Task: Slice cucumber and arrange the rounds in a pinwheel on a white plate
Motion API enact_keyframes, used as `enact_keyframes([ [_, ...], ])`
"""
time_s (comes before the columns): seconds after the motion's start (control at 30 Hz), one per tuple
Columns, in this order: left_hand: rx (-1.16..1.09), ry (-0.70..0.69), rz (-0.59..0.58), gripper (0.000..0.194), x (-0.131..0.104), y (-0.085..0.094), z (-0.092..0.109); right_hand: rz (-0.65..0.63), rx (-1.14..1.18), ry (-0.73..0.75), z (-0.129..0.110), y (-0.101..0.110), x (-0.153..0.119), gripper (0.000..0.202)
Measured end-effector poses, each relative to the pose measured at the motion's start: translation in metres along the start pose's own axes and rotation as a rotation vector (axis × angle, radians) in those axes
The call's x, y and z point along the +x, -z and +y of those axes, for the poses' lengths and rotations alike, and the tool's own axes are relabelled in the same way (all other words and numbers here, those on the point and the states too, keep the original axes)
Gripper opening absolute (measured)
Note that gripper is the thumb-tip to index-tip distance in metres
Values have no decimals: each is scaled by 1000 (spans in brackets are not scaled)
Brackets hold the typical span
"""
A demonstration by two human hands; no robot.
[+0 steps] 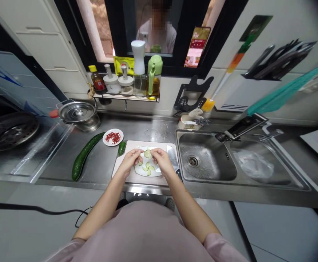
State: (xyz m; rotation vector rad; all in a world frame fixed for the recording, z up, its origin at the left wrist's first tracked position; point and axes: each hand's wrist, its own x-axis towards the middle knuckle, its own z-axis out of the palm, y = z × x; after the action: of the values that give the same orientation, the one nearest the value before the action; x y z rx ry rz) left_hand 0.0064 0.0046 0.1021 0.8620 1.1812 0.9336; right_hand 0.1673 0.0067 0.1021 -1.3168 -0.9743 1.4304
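Observation:
A white oval plate (155,171) lies on the pale cutting board (128,177), with several thin green-edged cucumber slices (148,168) fanned out in its middle. Over the plate's far side, my right hand (160,158) pinches a round cucumber slice (148,154) between thumb and fingers. My left hand (131,160) is closed at the left rim, its fingertips pressed together close to that slice; what they hold is too small to make out. To the right, a knife (172,154) rests on the board, partly behind my right hand. A short cucumber end piece (122,148) sits at the board's upper left.
Left of the board are a whole cucumber (84,158) and a small white dish (113,137) of red bits. A lidded steel pot (79,114) stands farther back. The sink (206,156) is on the right. A seasoning rack (126,96) hangs behind the counter.

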Motion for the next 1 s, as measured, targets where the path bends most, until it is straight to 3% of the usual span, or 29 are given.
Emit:
enact_keyframes([
  [0.2, -77, 57, -53, 53, -2, -7, -3, -27, 19, 12, -1, -1, -2, 25],
  [0.47, -103, 32, 63, 44, -1, -5, -1, -45, 25, -5, 1, 0, -2, 21],
  [0.67, -114, -59, 132, 43, 2, -7, -6, -82, 13, -47, 6, 1, 0, 26],
  [1.0, -93, -230, 149, 48, -1, -9, -6, -140, -7, -112, 7, -1, -1, 30],
])
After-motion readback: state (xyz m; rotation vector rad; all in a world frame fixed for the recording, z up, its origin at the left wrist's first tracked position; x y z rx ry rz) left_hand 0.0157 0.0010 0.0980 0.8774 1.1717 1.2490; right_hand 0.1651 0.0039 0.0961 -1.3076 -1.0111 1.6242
